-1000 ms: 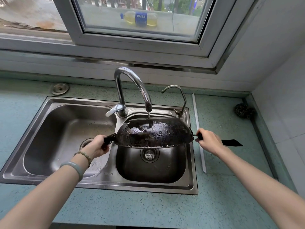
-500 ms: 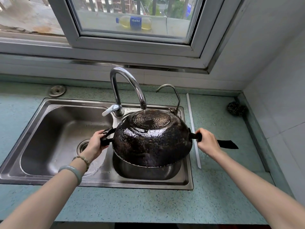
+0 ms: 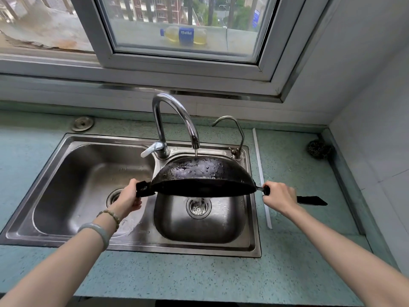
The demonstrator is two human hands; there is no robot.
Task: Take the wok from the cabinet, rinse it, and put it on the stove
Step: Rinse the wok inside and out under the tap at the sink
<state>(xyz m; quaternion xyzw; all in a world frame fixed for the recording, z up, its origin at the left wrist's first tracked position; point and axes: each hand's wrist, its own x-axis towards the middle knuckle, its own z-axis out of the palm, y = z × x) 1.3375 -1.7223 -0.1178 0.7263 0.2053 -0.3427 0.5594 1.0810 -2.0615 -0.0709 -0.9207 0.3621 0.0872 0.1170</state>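
Two hands on the wok (image 3: pixel 202 173)?
– Yep. Left hand (image 3: pixel 128 199) curled round the short grip (image 3: pixel 143 189), right hand (image 3: pixel 280 197) wrapped tight on the long handle (image 3: pixel 311 200), w/ the handle's tail poking out past the fist.
Where's it at?
– In the air over the right basin of the sink (image 3: pixel 188 249), just under the tap (image 3: pixel 174 120). Thin stream hits the top of the dome, runoff drops to the drain (image 3: pixel 198 207).
Which way's it facing?
– Mouth down, blackened underside up & wet. Long axis runs handle to handle, left-right across the basin, approx level. Long handle points right, out over the counter (image 3: pixel 287 273).
So what step?
– Rinse, I'd say, w/ the outside under the water. Can't tell if the inside's been rinsed.
Next?
– Prob flip it mouth-up or shake off the drips, then shut the tap. That needs one hand free, so the other takes the full weight by the long handle. After that, carry it to the stove. Stove's not in view, so no idea which way.
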